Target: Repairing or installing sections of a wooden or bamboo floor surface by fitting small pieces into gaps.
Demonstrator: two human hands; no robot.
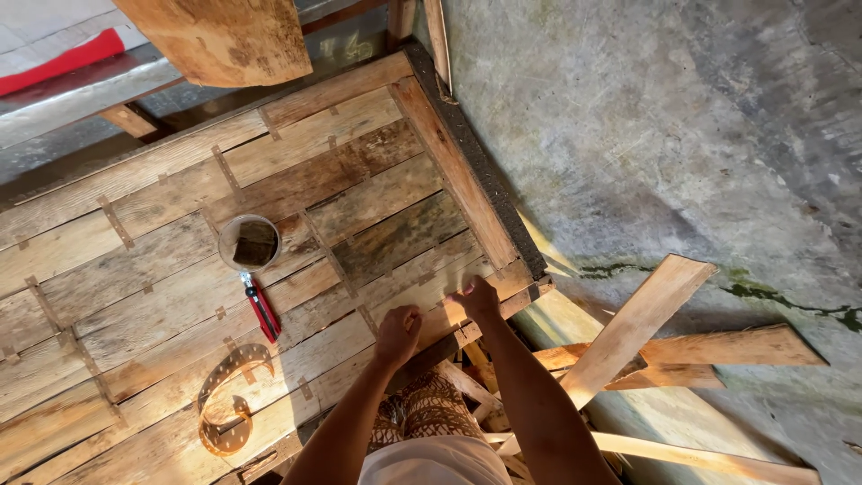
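Note:
I look down on a panel of rough wooden planks (180,269) joined with small metal strips. My left hand (397,332) rests on a plank near the panel's front edge with its fingers curled; I cannot see anything in it. My right hand (476,296) touches the front right corner of the panel, fingertips pinched on the plank's surface. Whether it holds something small there is too fine to tell. A round tin (249,242) stands on the planks to the left of my hands, with a red-handled tool (262,308) lying just below it.
A curl of metal strapping (229,400) lies on the planks at the lower left. Loose boards (646,332) are scattered on the concrete floor (673,135) to the right. A large wooden board (224,36) leans at the top.

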